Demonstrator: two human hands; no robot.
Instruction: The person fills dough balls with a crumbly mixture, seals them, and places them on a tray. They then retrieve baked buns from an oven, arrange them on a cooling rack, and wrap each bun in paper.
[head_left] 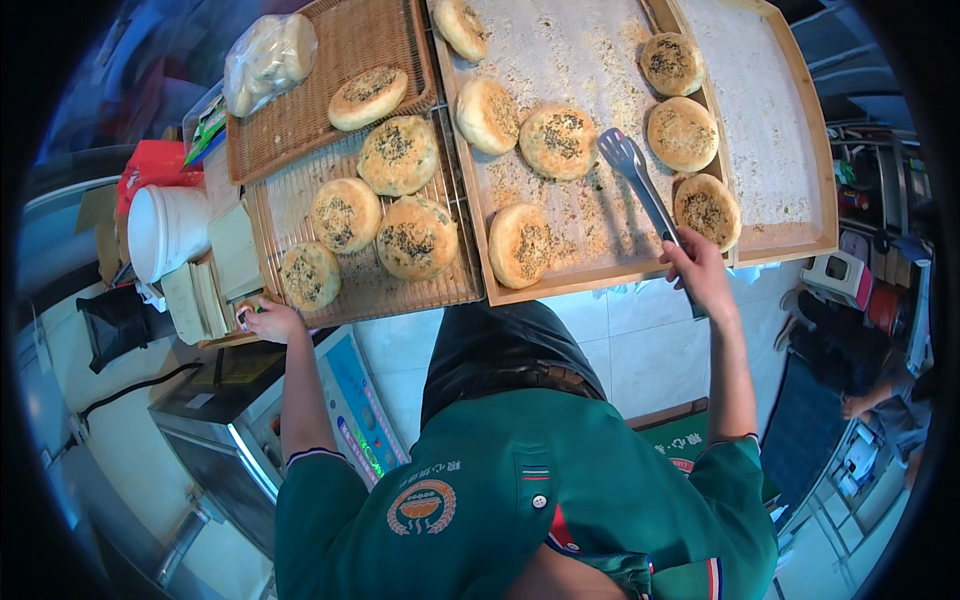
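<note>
The wooden tray lies ahead and to the right, its pale lining strewn with crumbs; the wire rack sits just left of it. Round seeded breads rest on both, some also in a column along the tray's right side. The person's right hand is closed around the handle of the slotted tongs, whose head points far and left, just beside the middle bread. Good handling would likely mean keeping the head low and flat, gripping each bread lightly by its sides and keeping it level so that the topping stays on. Whether the head touches the lining cannot be told, and any second arm is hidden. The left hand has its fingers drawn narrow at the rack's near-left corner, by a small coloured item; whether it grips this is unclear.
</note>
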